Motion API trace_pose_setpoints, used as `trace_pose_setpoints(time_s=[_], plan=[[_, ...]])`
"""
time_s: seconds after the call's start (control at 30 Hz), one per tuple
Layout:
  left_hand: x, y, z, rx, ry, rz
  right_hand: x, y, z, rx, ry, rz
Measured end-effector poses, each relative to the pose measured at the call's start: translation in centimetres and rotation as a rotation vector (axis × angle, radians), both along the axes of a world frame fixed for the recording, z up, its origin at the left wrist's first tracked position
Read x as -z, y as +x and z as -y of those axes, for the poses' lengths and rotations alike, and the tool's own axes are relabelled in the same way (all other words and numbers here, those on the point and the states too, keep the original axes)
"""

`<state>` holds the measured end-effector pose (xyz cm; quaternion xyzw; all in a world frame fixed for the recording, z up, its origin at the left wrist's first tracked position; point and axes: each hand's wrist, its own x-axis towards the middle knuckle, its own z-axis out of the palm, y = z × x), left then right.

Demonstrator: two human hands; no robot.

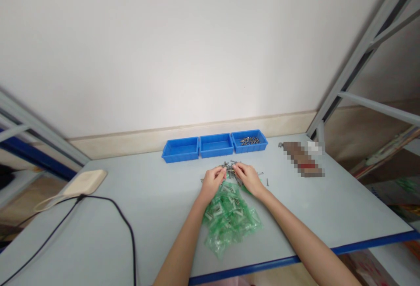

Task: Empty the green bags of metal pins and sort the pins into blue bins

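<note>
Slim yellowish piece (230,171), long axis sideways, pinched by left hand (212,182) and right hand (249,178)

this looks like a small workshop or packing corner. 3 blue bins (216,151), loose metal screws (267,182) and green plastic bags (231,216) sit on a grey surface (160,216) between metal frames (357,52).

Pale-grey tabletop (157,216): room btwn thin black cable (132,238) & bare L forearm (186,238); rect. blue plastic trays (216,151) block back, crumpled green plastic bags (231,220) mid-front.
</note>
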<state>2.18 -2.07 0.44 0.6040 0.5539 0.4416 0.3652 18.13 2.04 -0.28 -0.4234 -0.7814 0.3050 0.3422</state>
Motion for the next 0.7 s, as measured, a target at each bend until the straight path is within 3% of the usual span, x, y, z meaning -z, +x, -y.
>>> trace_pose_setpoints(time_s=[0.23, 0.53, 0.6, 0.7], plan=[[0.4, -0.5, -0.4, -0.001, 0.017, 0.068, -0.2, 0.0, 0.0, -0.066, -0.064, -0.119], [-0.2, -0.2, 0.0, -0.016, 0.020, 0.016, 0.0, 0.2, -0.3, -0.104, -0.025, -0.085], [0.0, -0.4, -0.2, -0.050, 0.027, 0.073, -0.5, 0.8, -1.5, -0.032, -0.005, -0.095], [0.3, -0.8, -0.6, -0.112, 0.062, 0.121, -2.1, 1.9, -4.6, 0.199, 0.100, -0.025]])
